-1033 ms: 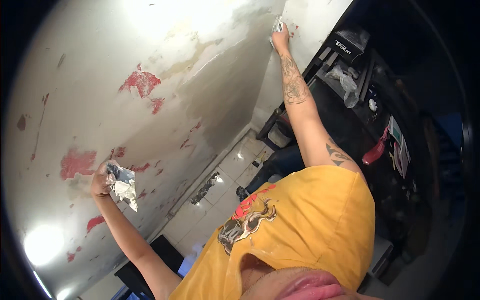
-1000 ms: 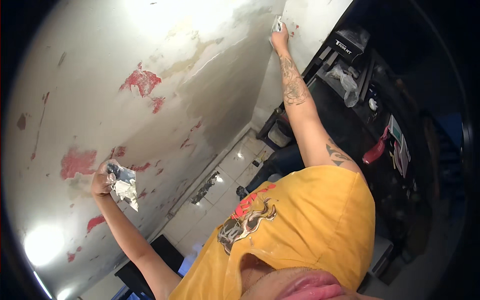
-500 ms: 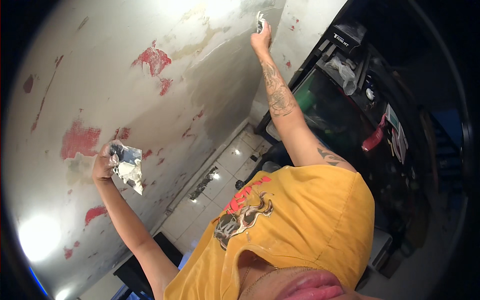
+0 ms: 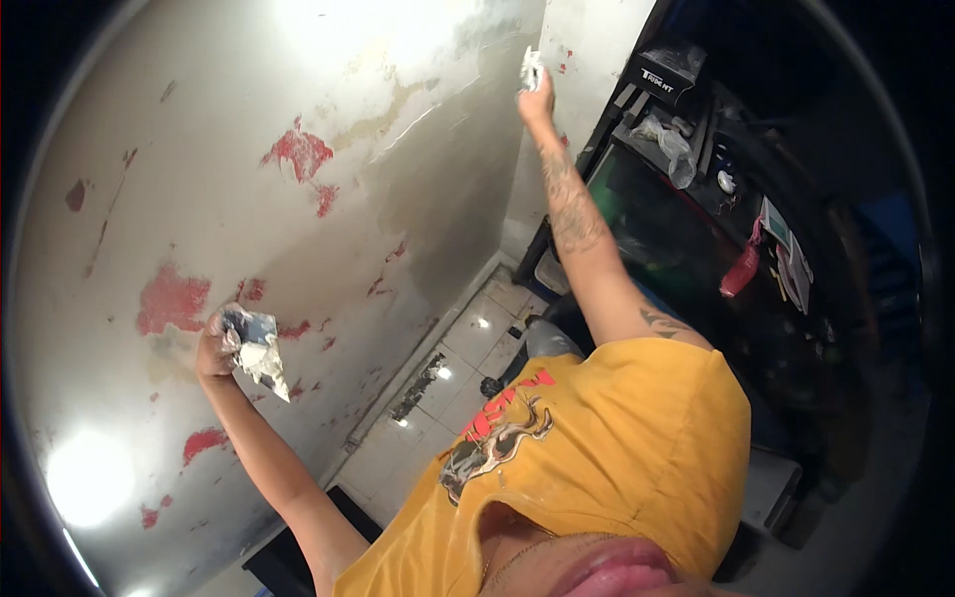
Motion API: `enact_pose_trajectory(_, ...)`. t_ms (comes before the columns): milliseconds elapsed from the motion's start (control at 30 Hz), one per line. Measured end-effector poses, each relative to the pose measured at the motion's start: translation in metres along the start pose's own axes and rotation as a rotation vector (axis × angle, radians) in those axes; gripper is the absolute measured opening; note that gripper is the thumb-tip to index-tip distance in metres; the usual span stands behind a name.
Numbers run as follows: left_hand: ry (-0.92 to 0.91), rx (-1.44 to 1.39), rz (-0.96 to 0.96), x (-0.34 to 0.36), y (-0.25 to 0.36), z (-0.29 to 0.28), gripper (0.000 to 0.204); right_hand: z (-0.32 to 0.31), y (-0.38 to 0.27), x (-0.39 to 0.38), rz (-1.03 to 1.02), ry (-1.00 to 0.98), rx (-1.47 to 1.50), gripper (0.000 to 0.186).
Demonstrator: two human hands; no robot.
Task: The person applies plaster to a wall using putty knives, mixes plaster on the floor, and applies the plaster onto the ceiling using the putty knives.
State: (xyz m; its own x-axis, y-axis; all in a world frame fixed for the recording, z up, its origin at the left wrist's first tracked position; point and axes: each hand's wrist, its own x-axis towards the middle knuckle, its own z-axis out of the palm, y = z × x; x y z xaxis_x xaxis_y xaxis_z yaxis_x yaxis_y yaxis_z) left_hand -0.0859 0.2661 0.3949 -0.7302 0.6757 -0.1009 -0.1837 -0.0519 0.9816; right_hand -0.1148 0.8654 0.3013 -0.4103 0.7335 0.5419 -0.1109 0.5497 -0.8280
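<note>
My left hand [image 4: 213,343] is closed around a flat, dark scraper [image 4: 261,326] beside the patchy wall. Thick white putty [image 4: 261,362] is heaped along its lower part and tapers to a hanging point. My right hand [image 4: 537,103], arm stretched far ahead and up, grips a small scraper [image 4: 531,70] coated in white putty; its handle is hidden in the fingers. That tool is at the wall's corner, but whether it touches the surface I cannot tell. The wall [image 4: 348,239] shows bare red spots and a broad, smooth grey-brown patch [image 4: 438,164] left of my right forearm.
To the right stands a dark shelf unit [image 4: 647,234] carrying a black box [image 4: 672,75], a clear plastic bag [image 4: 676,154] and a red pouch [image 4: 741,271]. Pale floor tiles [image 4: 473,343] lie below along the wall's foot. Bright glare sits on the wall at lower left.
My right hand with its scraper has shifted right, from over the wall to the corner. The whole view has tilted slightly. My left hand keeps its place beside the wall, still holding the loaded scraper.
</note>
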Motion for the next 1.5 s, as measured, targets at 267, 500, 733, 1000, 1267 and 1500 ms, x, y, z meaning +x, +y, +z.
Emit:
enact_pose_trajectory(267,0.136,0.016,0.012,-0.002,-0.009,-0.015,0.052,0.014,0.011,0.071,0.131,-0.050,-0.125,0.048)
enact_pose_trajectory(500,0.240,0.177,0.050,-0.002,-0.010,-0.013,0.051,0.040,-0.040,0.013,0.084,0.014,-0.127,0.049)
enact_pose_trajectory(733,0.131,0.077,0.029,-0.010,-0.011,-0.026,0.054,0.029,-0.095,-0.070,-0.107,-0.226,0.076,0.051)
enact_pose_trajectory(1000,0.159,0.070,-0.023,-0.005,-0.005,-0.018,0.054,-0.011,0.051,0.036,0.029,0.069,-0.111,0.050)
enact_pose_trajectory(1267,0.261,-0.012,-0.096,-0.006,0.007,0.007,0.048,0.039,0.030,0.040,0.113,0.042,-0.145,0.047)
enact_pose_trajectory(1500,0.117,0.062,0.002,-0.006,-0.007,-0.017,0.048,0.048,-0.042,-0.042,0.104,0.051,-0.104,0.049)
